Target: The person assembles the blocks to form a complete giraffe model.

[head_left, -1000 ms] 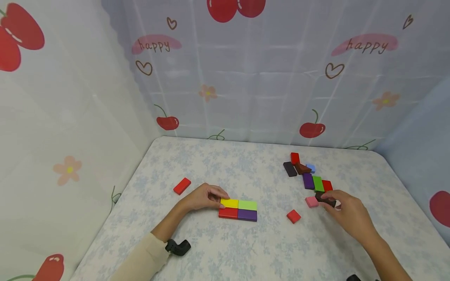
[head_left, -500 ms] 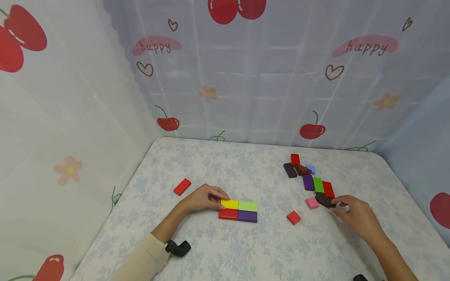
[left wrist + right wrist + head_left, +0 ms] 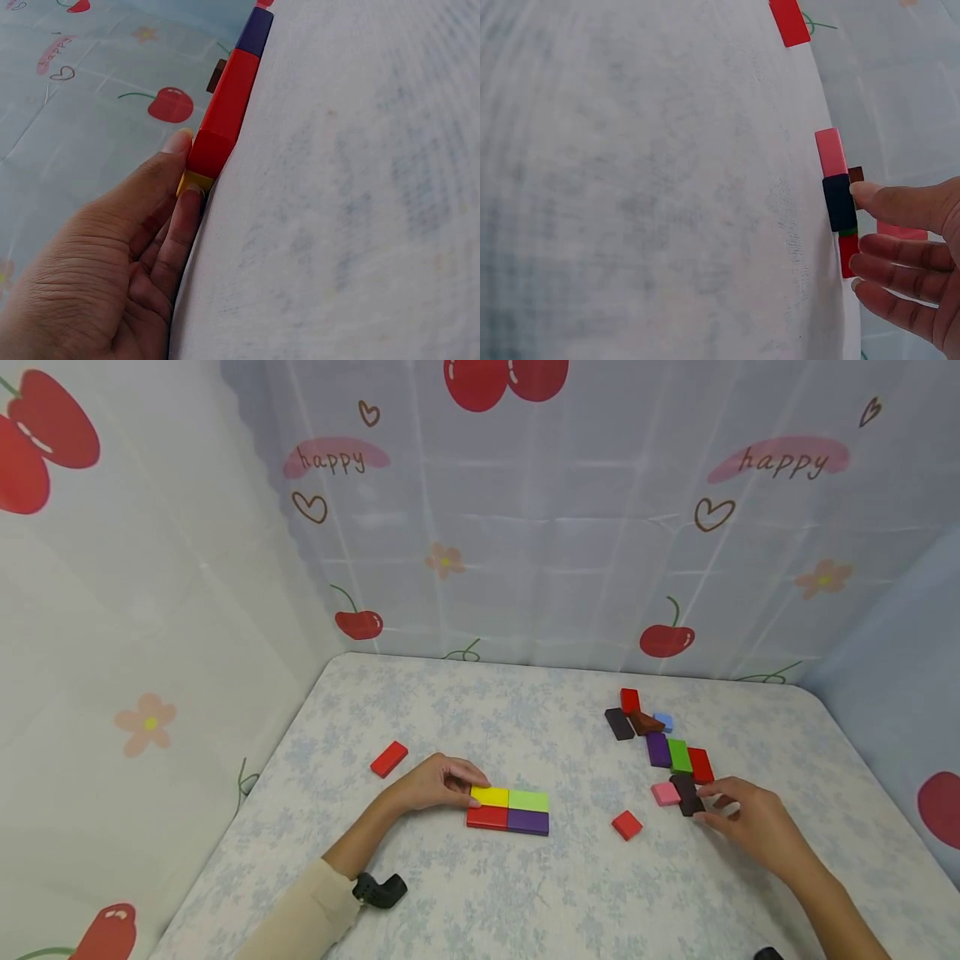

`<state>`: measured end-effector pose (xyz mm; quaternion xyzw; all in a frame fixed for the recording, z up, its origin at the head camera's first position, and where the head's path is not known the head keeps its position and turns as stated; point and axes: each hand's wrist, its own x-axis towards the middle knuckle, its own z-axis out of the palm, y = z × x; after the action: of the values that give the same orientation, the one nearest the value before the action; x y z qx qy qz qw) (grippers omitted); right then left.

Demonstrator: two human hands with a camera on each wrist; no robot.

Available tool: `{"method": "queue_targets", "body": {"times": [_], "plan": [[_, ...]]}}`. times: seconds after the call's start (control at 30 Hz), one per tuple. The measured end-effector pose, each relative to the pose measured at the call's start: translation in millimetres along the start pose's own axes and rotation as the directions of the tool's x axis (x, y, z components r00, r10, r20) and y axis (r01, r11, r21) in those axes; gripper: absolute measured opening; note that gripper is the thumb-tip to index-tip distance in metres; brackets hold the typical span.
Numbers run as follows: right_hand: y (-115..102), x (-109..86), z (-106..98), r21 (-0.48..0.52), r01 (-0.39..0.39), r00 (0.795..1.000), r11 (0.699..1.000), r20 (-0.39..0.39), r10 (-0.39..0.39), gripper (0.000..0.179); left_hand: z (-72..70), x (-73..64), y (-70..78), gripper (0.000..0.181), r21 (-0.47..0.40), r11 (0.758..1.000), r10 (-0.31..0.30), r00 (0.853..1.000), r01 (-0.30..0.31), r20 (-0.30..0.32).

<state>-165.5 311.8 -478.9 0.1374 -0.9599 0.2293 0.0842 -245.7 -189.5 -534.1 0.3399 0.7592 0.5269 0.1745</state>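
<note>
My left hand [image 3: 433,783] pinches the left end of a yellow block [image 3: 491,795] between thumb and fingers. That block lies against a light green block [image 3: 528,802], with a red block [image 3: 487,817] and a purple block [image 3: 528,822] along the near side, forming a rectangle. In the left wrist view the red block [image 3: 225,105] hides most of the yellow one. At the right, my right hand [image 3: 757,818] touches the right side of a dark block [image 3: 686,795] with slightly bent, spread fingers. A pink block [image 3: 664,793] lies left of that dark block.
Behind the dark block lie purple [image 3: 657,749], green [image 3: 679,757] and red [image 3: 701,765] blocks. Farther back are black [image 3: 619,724], brown [image 3: 645,722], red [image 3: 630,700] and blue [image 3: 663,722] pieces. Single red blocks lie mid-table [image 3: 627,825] and at left [image 3: 389,759].
The dark block has turned from lying crosswise to pointing toward the person, beside the pink block. My right hand moved slightly right and nearer. The left hand kept its place.
</note>
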Motion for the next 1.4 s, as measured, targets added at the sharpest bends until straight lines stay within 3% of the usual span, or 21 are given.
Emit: {"method": "queue_targets", "body": {"times": [0.2, 0.43, 0.8, 1.1, 1.4], "plan": [[-0.3, 6.5, 1.0, 0.003, 0.045, 0.999, 0.999, 0.01, -0.045, 0.043, -0.4, -0.4, 0.3, 0.033, -0.006, 1.0, 0.006, 1.0, -0.006, -0.003], [1.2, 11.8, 2.5, 0.041, 0.022, 0.992, 0.999, 0.122, -0.027, 0.047, -0.1, 0.4, -0.1, 0.033, 0.003, 1.0, -0.003, 1.0, 0.003, 0.003], [1.3, 14.9, 4.0, 0.012, 0.004, 0.986, 1.0, 0.167, -0.006, 0.054, -0.8, 0.6, 2.7, 0.033, 0.004, 1.0, -0.015, 1.0, 0.015, 0.003], [-12.5, 6.3, 0.2, 0.007, 0.042, 0.995, 0.999, 0.091, -0.042, 0.056, 1.2, -0.7, 1.6, 0.033, 0.006, 1.0, -0.023, 1.0, 0.023, 0.0], [-59.5, 4.1, 4.5, 0.032, 0.132, 0.99, 0.991, 0.048, -0.133, 0.053, -0.6, 0.9, 2.3, 0.033, 0.025, 0.999, -0.021, 1.0, 0.021, -0.002]]}}
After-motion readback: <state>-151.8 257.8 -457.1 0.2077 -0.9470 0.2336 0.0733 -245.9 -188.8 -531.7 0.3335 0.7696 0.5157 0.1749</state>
